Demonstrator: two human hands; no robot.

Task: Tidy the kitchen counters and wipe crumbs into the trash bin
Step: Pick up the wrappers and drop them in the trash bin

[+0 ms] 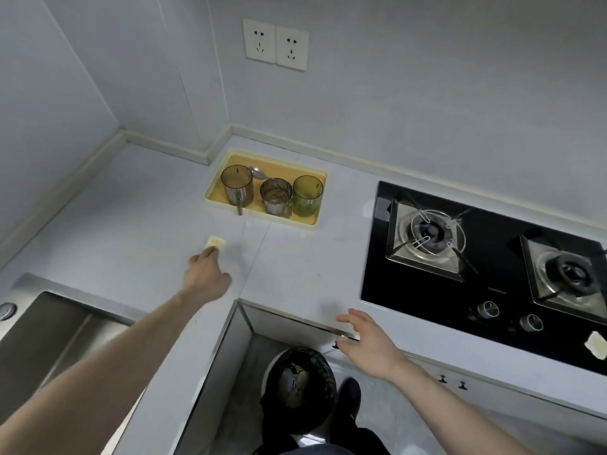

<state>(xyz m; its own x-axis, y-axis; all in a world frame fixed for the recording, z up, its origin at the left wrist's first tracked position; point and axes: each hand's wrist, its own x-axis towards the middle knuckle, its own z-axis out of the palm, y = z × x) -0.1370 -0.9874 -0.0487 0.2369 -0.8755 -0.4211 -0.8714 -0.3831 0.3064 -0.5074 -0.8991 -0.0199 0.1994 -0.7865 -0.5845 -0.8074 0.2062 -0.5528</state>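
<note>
Head view looks down on a pale grey L-shaped tabletop (138, 205) set into a corner of grey walls, with a cream upstand along the back edge. I see a double socket plate (275, 44) on the wall above. A steel sink (49, 336) sits at lower left, and a black glass gas hob (486, 257) with two burners and two knobs fills the right side. Near the corner stands a yellow tray (320, 178) holding three glass mugs (237, 185) and a spoon.

My left hand (205, 274) reaches across the tabletop, its fingers (210, 254) curled onto the near edge of a small yellowish cloth (215, 241) that lies flat on the surface; I cannot tell for sure whether they pinch it or only press it. My right hand (368, 343) hovers over the front edge of the tabletop with its fingers released and spread, holding nothing.

A trash bin (300, 385) lined with a dark bag stands on the floor in the gap between the two runs of cabinets, just below the right hand, with some crumpled waste inside. A second pale scrap (596, 344) lies on the hob's near right corner. A few small specks mark the tabletop between the cloth and the hob. No brand or writing is legible anywhere.
</note>
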